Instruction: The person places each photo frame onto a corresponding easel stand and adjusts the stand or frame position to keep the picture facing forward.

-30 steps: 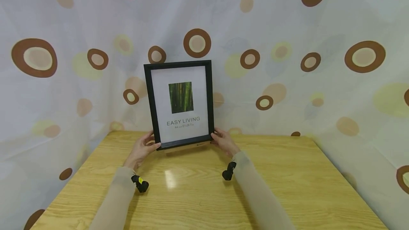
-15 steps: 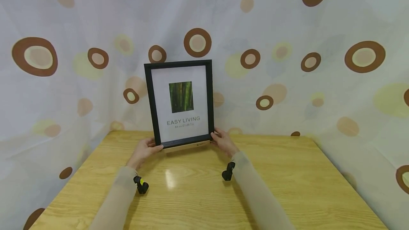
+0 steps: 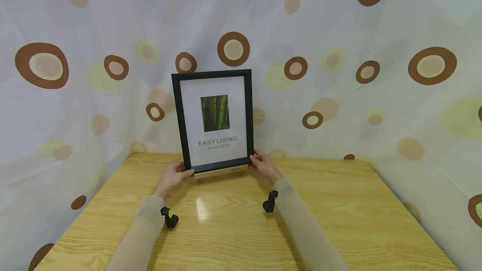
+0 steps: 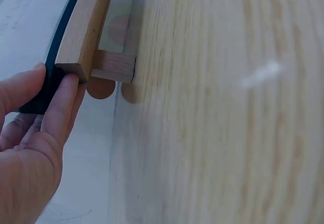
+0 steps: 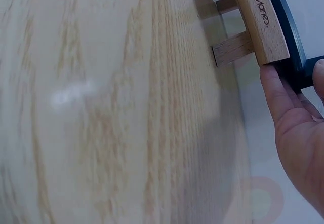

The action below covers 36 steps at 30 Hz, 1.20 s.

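A black picture frame (image 3: pixel 214 114) with a green bamboo print and the words "EASY LIVING" leans back, slightly tilted, on a small wooden easel. In the head view the easel's ledge (image 3: pixel 222 172) shows as a pale strip under the frame. My left hand (image 3: pixel 170 177) pinches the lower left corner, thumb in front. At the lower right corner my right hand (image 3: pixel 265 166) grips likewise. In the left wrist view fingers (image 4: pixel 61 102) touch the end of the ledge (image 4: pixel 83 31). The right wrist view shows the ledge (image 5: pixel 263 26) marked "Marie's", fingertips right at its end.
Short easel feet (image 5: pixel 233 49) stand on the light wooden table (image 3: pixel 320 221). Close behind the easel hangs a white curtain (image 3: pixel 331 24) with brown and yellow spots, which also covers both sides. A black camera (image 3: pixel 170 217) is strapped to each wrist.
The frame's lower left corner has shifted slightly up and back, and more of the ledge now shows beneath it. My left hand has edged right; my right hand stays nearly still.
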Available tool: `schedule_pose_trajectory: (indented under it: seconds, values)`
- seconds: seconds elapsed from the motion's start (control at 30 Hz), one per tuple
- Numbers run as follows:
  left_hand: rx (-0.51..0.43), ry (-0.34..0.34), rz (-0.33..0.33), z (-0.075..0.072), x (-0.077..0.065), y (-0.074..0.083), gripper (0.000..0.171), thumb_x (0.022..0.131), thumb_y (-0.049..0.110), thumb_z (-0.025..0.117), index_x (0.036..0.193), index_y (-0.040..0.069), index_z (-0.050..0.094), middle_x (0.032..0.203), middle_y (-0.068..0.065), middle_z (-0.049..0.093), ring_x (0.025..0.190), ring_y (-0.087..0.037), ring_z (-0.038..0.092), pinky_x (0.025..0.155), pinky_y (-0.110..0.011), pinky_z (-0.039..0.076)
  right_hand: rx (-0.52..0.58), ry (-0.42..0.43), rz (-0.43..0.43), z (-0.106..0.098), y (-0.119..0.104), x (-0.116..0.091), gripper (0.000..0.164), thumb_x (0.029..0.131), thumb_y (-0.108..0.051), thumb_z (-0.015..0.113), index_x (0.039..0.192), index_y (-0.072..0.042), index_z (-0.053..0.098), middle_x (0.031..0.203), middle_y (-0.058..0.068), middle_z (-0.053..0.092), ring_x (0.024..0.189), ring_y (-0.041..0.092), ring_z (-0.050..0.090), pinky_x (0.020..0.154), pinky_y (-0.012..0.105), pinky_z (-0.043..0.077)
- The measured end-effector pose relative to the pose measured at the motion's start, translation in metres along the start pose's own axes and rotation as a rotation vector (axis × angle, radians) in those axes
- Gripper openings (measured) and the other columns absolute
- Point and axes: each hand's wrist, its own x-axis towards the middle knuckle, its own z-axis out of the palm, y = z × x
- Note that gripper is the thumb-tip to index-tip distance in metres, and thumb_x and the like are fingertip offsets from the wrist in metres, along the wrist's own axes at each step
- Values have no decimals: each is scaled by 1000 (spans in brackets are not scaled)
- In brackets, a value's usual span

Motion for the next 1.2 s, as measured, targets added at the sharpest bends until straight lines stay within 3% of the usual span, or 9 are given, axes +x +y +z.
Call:
schedule_pose_trajectory:
  seconds: [0.2, 0.5, 0.63, 0.87, 1.2]
  values:
    - [19, 2, -16, -1, 0, 2, 49, 94, 3, 63, 138, -12, 46, 132, -31, 55, 107, -23, 62, 95, -38, 55, -20, -8, 2, -3, 0, -2, 50, 105, -10, 43, 153, -7, 31, 149, 24, 42, 135, 37, 45, 107, 44, 45]
    - [5, -35, -19, 2, 2, 5, 47, 93, 1, 63, 136, -12, 48, 130, -29, 57, 101, -18, 64, 91, -33, 57, -9, -149, -61, -24, 7, -13, 58, 106, -16, 44, 155, -1, 18, 155, 29, 25, 138, 39, 40, 106, 37, 47]
    - [17, -56, -27, 4, 4, 5, 49, 93, 3, 64, 138, -9, 48, 132, -28, 57, 105, -21, 64, 92, -32, 56, -6, -173, -74, -30, 8, -21, 59, 105, -17, 45, 156, -2, 17, 155, 30, 26, 138, 38, 41, 104, 35, 49]
    - [23, -93, -12, 7, 7, 5, 47, 94, 3, 63, 137, -9, 48, 133, -29, 55, 108, -25, 64, 92, -33, 56, 41, -137, -23, -33, 8, -25, 55, 105, -10, 43, 156, -7, 21, 154, 24, 31, 136, 38, 42, 107, 41, 45]
    - [16, -133, -40, 18, 6, 10, 51, 94, 6, 63, 140, -8, 45, 138, -27, 52, 116, -30, 60, 101, -40, 51, 42, -190, -32, -48, 9, -40, 63, 105, -10, 42, 157, -4, 6, 159, 26, 15, 142, 44, 30, 111, 47, 40]
